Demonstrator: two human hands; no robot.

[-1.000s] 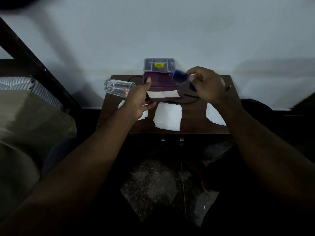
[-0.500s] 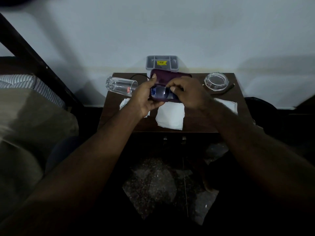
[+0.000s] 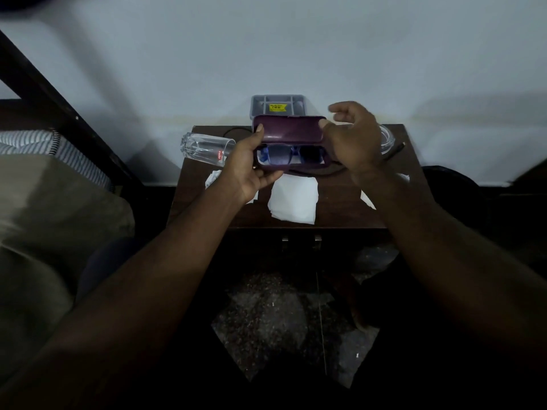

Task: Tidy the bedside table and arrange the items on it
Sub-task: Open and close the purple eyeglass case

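A purple glasses case (image 3: 288,130) is held open above the dark wooden bedside table (image 3: 340,208), its lid standing up. Blue-framed glasses (image 3: 279,155) lie inside the lower half. My left hand (image 3: 245,164) grips the case's left end, thumb up on the lid's edge. My right hand (image 3: 353,140) is at the right end; its thumb touches the lid's right corner and its fingers hang loosely curled above, holding nothing. A clear drinking glass (image 3: 204,147) lies on its side at the table's back left.
A grey divided tray (image 3: 278,106) with a yellow sticker stands against the wall behind the case. White tissues (image 3: 293,199) lie on the table's front. A round glass dish (image 3: 387,140) and a black cable (image 3: 313,173) sit at the right. A bed (image 3: 44,187) is on the left.
My right hand laid the blue glasses into the case, let go of them and rose to the lid's right corner. My left hand kept hold of the case.
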